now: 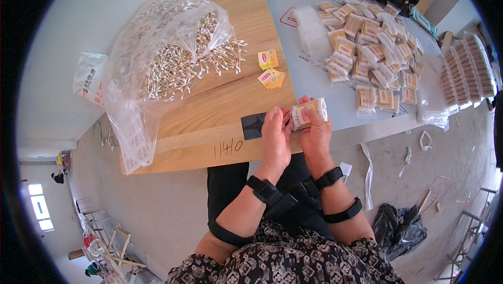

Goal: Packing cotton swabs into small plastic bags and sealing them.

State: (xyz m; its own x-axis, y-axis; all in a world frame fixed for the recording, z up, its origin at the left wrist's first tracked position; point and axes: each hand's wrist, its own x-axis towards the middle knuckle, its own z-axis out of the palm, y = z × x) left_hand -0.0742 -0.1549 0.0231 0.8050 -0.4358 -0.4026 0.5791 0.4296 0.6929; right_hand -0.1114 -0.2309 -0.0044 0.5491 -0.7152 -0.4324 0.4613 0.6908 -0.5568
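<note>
Both the left hand [276, 133] and right hand [314, 129] grasp a small clear packet of cotton swabs [309, 112] above the surface [220, 103] edge. A large plastic bag [157, 48] spills loose swabs [220, 56]; filled packets [372, 53] lie heaped nearby.

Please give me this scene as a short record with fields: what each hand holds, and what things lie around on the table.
left hand: touches the left end of the small packet of cotton swabs
right hand: holds the same packet from below and from the right
loose stock: big clear bag of cotton swabs, open, swabs spilling onto the wooden board
labels: small yellow paper labels on the board
finished goods: pile of filled packets on the grey table sheet
wrists: black straps on both
</note>
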